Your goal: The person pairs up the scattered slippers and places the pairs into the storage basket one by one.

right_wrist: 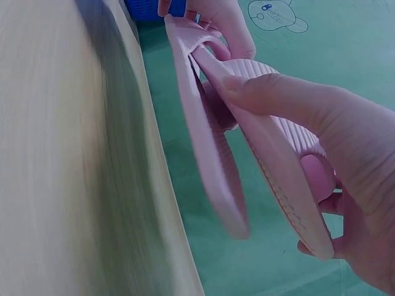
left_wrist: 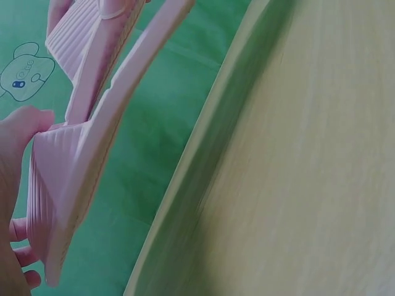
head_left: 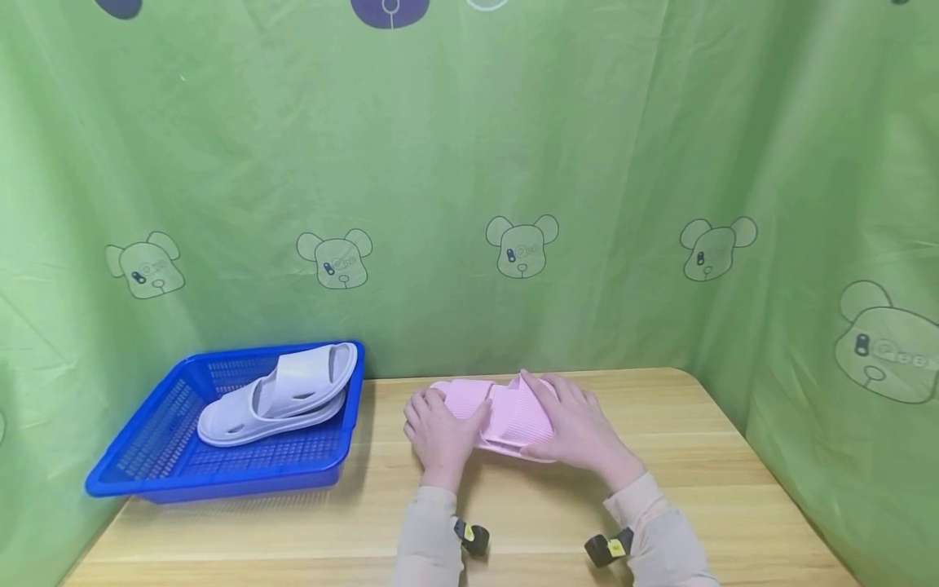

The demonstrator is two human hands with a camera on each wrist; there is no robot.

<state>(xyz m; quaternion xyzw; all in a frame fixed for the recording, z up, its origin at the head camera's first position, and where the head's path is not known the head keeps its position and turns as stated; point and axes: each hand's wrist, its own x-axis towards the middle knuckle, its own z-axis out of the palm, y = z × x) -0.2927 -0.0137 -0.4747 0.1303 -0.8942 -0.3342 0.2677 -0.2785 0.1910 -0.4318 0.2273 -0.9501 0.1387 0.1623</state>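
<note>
Two pink slippers with ribbed straps are held above the back of the table, their soles facing down. My left hand [head_left: 443, 436] grips the left pink slipper [head_left: 464, 399] around its strap end, thumb on top. The right pink slipper [head_left: 517, 417] is in my right hand [head_left: 583, 428], whose thumb presses the sole's side edge in the right wrist view. One end of this slipper [right_wrist: 274, 154] meets the strap opening of the other slipper [right_wrist: 207, 148] and seems tucked into it. Beyond that end, the soles stand apart.
A blue plastic basket [head_left: 235, 492] stands on the left of the wooden table [head_left: 704, 481]. In it lie two pale grey-lilac slippers [head_left: 308, 379], one partly on the other. A green curtain [head_left: 440, 163] with bear prints hangs behind and at both sides.
</note>
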